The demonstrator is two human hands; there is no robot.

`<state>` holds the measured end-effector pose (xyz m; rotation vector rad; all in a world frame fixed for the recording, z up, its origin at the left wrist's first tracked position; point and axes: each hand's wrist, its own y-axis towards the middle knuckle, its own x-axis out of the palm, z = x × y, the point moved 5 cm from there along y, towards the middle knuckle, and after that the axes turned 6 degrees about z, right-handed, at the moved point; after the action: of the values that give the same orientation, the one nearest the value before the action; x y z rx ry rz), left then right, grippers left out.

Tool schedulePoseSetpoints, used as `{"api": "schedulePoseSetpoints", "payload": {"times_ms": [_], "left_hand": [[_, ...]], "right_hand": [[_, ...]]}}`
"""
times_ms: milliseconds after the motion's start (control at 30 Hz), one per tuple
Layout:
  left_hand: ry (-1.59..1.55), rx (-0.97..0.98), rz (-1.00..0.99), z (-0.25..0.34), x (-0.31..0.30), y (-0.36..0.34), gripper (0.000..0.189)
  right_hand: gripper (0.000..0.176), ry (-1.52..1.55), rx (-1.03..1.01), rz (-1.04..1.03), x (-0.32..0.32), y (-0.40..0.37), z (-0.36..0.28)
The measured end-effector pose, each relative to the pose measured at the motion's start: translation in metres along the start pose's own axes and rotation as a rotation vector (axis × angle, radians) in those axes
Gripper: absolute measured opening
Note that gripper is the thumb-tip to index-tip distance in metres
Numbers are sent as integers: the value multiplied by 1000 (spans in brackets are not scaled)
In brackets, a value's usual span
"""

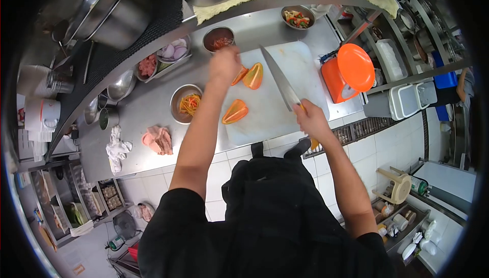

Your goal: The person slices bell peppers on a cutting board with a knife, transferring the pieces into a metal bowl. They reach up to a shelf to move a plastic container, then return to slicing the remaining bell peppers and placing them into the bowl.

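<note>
My right hand (311, 121) is closed around the handle of a large kitchen knife (280, 78), its blade lying across the white cutting board (300, 69) and pointing away from me. My left hand (225, 65) is over the board's left edge, beside a metal bowl (205, 37) with red scraps in it; its fingers are blurred and partly hidden. Close to that hand lie a cut orange pepper piece (253, 76) and another pepper piece (238, 77) partly behind it. A third pepper piece (235, 112), hollow side up, rests nearer me.
Left of the board stand a bowl of pepper strips (189, 105), a pink cloth (158, 140) and a white cloth (118, 149). A tray with onions (174, 50) and a bowl of cut vegetables (297, 18) sit farther back. An orange scale (340, 77) is at the right.
</note>
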<state>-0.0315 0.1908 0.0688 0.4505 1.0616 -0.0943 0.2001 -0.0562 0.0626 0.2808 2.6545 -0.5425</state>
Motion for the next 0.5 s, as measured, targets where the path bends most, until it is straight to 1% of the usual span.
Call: {"api": "schedulePoseSetpoints", "payload": {"times_ms": [67,100,167,267,367,467,500], "left_hand": [[174,238,-243,34,21,-36,21],[191,265,-231,39,29,-51,23],[226,319,-205,39,47,-77,26],[164,308,-137,37,52,-74,28],[226,390,-43,40,53,-68,25],[209,314,-159,52,43,-68,16],[176,312,-209,61,32,-66,16]], "right_hand": [[34,92,107,15,-7,-19,31],[34,139,159,23,-9,-28,46],[33,168,183,46,-13,-46,70],[34,217,201,71,-12,-68,89],[34,234,240,78,-9,-86,99],[34,196,256,83,-10,-96,102],[35,185,253,90,-12,-98,100]]}}
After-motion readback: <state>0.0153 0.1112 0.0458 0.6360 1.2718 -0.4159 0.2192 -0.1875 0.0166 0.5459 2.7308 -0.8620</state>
